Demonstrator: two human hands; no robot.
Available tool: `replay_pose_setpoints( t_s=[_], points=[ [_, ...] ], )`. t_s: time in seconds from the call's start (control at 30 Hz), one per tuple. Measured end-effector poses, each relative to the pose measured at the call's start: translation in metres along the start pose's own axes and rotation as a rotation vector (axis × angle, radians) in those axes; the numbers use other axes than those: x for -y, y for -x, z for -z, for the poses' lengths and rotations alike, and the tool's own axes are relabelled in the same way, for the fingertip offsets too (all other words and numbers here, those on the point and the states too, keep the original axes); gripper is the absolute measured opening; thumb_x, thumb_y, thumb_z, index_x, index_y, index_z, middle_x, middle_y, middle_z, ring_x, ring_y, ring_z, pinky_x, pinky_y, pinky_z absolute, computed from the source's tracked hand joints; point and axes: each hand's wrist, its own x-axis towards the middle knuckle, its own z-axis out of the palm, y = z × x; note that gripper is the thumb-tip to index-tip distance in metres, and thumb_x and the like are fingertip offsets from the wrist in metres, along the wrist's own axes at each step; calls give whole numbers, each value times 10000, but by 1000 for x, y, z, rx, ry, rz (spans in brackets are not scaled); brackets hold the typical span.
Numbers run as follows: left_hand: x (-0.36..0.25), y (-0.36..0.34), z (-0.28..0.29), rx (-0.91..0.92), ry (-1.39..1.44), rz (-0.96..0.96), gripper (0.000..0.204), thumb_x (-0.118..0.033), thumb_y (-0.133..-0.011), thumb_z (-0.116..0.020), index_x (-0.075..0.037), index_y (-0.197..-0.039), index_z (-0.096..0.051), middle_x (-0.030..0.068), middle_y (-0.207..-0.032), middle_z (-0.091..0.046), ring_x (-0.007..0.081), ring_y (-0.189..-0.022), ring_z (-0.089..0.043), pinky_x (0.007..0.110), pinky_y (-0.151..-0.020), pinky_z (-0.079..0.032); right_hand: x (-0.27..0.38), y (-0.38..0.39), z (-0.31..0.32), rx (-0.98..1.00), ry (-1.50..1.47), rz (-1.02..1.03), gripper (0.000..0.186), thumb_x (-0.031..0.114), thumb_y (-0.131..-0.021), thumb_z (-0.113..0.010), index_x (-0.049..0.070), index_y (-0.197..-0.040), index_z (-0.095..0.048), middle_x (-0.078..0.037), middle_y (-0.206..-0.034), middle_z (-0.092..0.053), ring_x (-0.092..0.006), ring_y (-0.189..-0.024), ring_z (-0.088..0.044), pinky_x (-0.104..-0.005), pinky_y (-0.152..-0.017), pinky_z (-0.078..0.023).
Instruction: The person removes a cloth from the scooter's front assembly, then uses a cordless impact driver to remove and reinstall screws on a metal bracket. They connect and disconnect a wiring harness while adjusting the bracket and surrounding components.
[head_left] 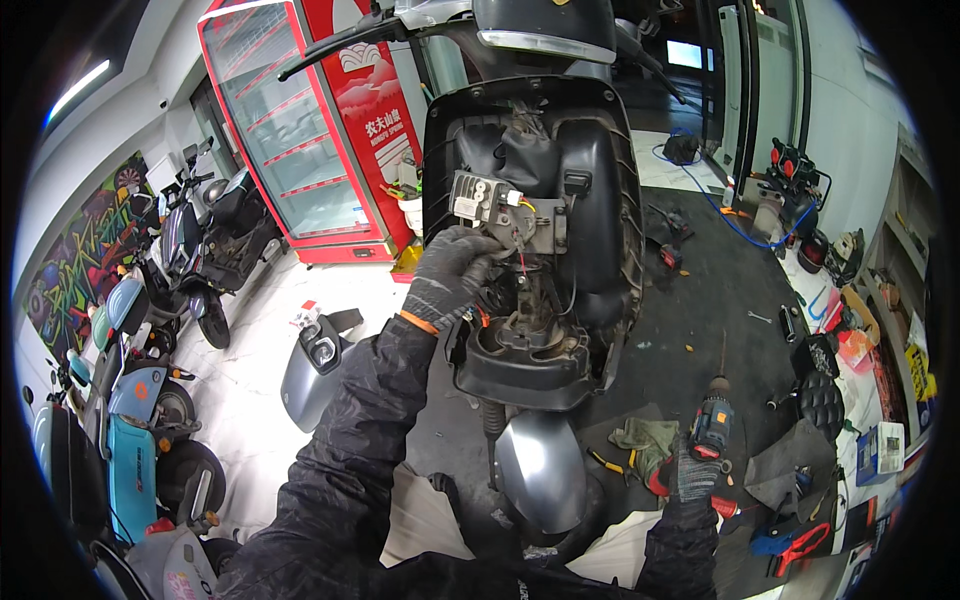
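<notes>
In front of me stands a scooter with its inner front panel point(600, 200) exposed. A finned silver metal box point(478, 197) with a white connector and wires sits tilted on it, beside a metal bracket point(547, 228). My left hand point(448, 275), in a grey-black glove, is just below the box, its fingers curled against the bracket and wiring. What the fingertips pinch is hidden. Low on the right, my gloved right hand point(694, 474) is closed round the handle of a cordless drill point(712, 428), whose long bit points away from me.
The scooter's silver front mudguard point(543, 470) is between my knees. A removed grey panel point(318, 370) lies on the floor at left. Near the drill are a green cloth point(645, 440) and pliers point(608, 462). Parked scooters point(135, 400) and a red display fridge point(370, 130) stand left.
</notes>
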Motion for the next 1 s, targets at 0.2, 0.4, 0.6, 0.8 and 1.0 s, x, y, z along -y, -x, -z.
replay_pose_setpoints(
  t_s=[0.2,0.4,0.6,0.8,1.0],
  points=[
    [-18,-20,-18,54,-201,45,302,-300,-913,-790,-63,-1100,-785,190,-993,-758,404,-963,-709,504,-861,-557,-14,-5,-6,-36,-21,169,602,470,-925,-809,-8,-1260,-661,-208,-1163,-737,-396,-1033,-728,-484,-911,-584],
    [-18,-17,-52,-335,-14,351,240,-253,-923,-796,-89,-1097,-809,174,-974,-790,365,-884,-773,446,-802,-602,-23,-3,1,-24,-55,41,733,480,-886,-858,-40,-1340,-614,-230,-1250,-721,-406,-1137,-711,-501,-996,-565],
    [-28,-20,-80,-577,-81,349,218,-222,-930,-783,-94,-1105,-808,170,-995,-792,347,-903,-774,447,-796,-598,-18,-3,5,-79,-56,158,694,419,-871,-876,-40,-1326,-625,-242,-1228,-719,-431,-1099,-716,-505,-979,-573],
    [-30,-13,-78,-557,-338,86,233,-136,-968,-756,-42,-1180,-777,175,-1050,-751,341,-961,-746,438,-842,-589,-14,-2,11,46,-20,118,606,386,-912,-807,-16,-1321,-612,-229,-1246,-691,-441,-1160,-645,-522,-1051,-488],
    [-28,-23,-84,-650,-273,175,203,-142,-953,-775,-24,-1118,-776,167,-994,-747,322,-926,-751,426,-810,-585,-18,2,7,13,-31,105,576,351,-902,-818,-16,-1294,-609,-222,-1190,-695,-435,-1095,-664,-525,-983,-505]
  ],
)
